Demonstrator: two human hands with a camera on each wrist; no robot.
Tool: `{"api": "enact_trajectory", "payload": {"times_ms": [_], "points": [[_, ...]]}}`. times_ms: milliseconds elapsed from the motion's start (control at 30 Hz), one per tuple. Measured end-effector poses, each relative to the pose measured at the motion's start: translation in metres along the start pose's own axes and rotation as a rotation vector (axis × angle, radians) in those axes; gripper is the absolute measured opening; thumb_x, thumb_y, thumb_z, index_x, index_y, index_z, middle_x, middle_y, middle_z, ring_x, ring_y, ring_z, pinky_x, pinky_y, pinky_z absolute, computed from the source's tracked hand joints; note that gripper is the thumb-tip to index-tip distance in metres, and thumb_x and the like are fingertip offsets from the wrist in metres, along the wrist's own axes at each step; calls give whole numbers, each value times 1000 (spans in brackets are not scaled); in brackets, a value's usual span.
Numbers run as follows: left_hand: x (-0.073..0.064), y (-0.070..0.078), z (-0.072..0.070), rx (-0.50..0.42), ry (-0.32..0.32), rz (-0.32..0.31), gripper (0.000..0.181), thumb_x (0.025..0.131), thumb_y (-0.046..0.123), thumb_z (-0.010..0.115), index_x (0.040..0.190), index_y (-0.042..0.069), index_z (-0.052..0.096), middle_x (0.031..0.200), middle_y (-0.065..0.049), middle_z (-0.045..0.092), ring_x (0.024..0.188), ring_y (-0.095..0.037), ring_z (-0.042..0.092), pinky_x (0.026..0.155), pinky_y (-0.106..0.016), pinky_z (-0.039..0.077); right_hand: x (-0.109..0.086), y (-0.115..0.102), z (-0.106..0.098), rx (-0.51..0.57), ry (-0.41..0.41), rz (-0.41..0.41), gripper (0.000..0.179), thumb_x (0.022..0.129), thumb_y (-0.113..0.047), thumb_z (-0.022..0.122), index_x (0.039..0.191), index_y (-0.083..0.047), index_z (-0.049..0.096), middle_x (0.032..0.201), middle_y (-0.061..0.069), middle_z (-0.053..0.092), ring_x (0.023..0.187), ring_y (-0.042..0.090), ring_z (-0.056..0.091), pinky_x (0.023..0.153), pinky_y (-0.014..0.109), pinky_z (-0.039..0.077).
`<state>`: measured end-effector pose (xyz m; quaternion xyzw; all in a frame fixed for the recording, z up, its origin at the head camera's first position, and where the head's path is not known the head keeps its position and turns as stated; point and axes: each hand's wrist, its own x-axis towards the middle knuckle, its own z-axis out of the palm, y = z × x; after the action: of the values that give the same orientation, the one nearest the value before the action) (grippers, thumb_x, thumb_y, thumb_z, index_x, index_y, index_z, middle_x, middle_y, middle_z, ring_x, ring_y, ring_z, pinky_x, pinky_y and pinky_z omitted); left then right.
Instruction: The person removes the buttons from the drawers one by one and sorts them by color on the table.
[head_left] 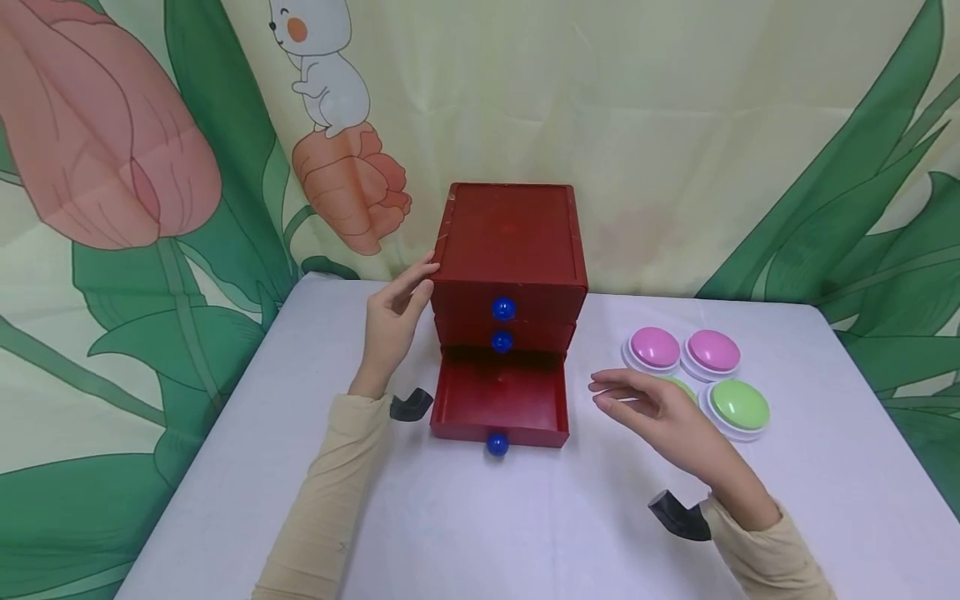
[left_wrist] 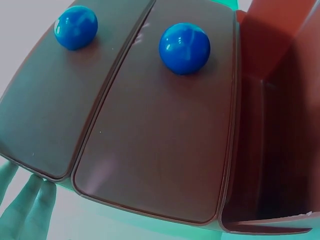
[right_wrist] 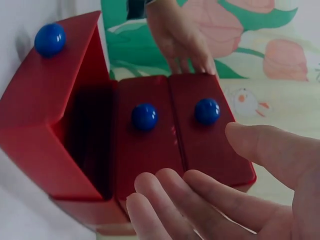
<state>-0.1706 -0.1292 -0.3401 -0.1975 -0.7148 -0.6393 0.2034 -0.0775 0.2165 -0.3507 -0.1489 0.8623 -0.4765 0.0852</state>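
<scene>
A dark red chest of drawers (head_left: 510, 237) with round blue knobs stands at the back of the table. Its bottom drawer (head_left: 501, 400) is pulled out, and no object shows inside it; the upper two drawers are closed. My left hand (head_left: 393, 325) rests its fairly straight fingers against the chest's left side, near the top front corner. In the left wrist view its fingertips (left_wrist: 37, 205) show at the edge of the drawer front. To the right of the pulled-out drawer my right hand (head_left: 667, 421) hovers, fingers relaxed and holding nothing.
Right of the chest lie round push lights or buttons with white bases: two pink (head_left: 655, 347) (head_left: 712, 351) and two green (head_left: 738, 405), one partly hidden behind my right hand. A printed curtain (head_left: 637, 150) hangs behind the white table (head_left: 480, 533). Each wrist carries a black mount.
</scene>
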Motion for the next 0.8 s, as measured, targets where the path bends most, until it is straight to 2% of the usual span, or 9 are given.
{"api": "enact_trajectory", "payload": {"times_ms": [67, 300, 400, 567, 733, 800], "points": [[-1, -1, 0, -3, 0, -1, 31, 98, 1, 58, 128, -7, 62, 143, -19, 54, 132, -26, 55, 106, -33, 47, 1, -1, 3, 4, -19, -5, 41, 95, -30, 68, 132, -12, 61, 125, 6, 67, 108, 13, 68, 87, 19, 55], [2, -28, -2, 4, 12, 14, 32, 98, 4, 60, 129, 1, 65, 143, -6, 57, 131, -19, 56, 106, -32, 48, 5, -3, 11, 39, -107, -17, 40, 96, -28, 66, 131, -8, 63, 126, 9, 67, 112, 21, 68, 89, 22, 56], [2, -32, -3, 2, 17, 30, 32, 97, 7, 62, 128, 3, 66, 142, -3, 58, 130, -17, 56, 105, -32, 48, 6, -3, 15, 43, -150, -10, 41, 96, -29, 66, 131, -8, 63, 128, 9, 67, 113, 21, 67, 90, 24, 56], [2, -28, -1, -4, 16, 23, 31, 98, 4, 60, 128, 0, 65, 142, -6, 58, 131, -19, 56, 106, -32, 47, 8, -1, 27, 48, -216, -13, 44, 97, -30, 64, 133, -5, 61, 125, 11, 68, 112, 21, 68, 90, 20, 55], [1, -8, 1, -2, 9, 6, 31, 97, 0, 58, 127, -6, 63, 143, -15, 56, 131, -25, 55, 106, -31, 48, 11, 3, 39, 80, -257, -22, 45, 98, -29, 63, 134, -1, 58, 122, 11, 69, 110, 18, 68, 90, 15, 52], [0, -6, 1, -4, 11, 0, 31, 97, -1, 58, 127, -7, 63, 142, -16, 56, 131, -25, 55, 105, -30, 48, 12, 3, 44, 81, -262, -28, 45, 98, -30, 63, 132, -1, 59, 120, 9, 70, 110, 16, 68, 91, 15, 52]]}}
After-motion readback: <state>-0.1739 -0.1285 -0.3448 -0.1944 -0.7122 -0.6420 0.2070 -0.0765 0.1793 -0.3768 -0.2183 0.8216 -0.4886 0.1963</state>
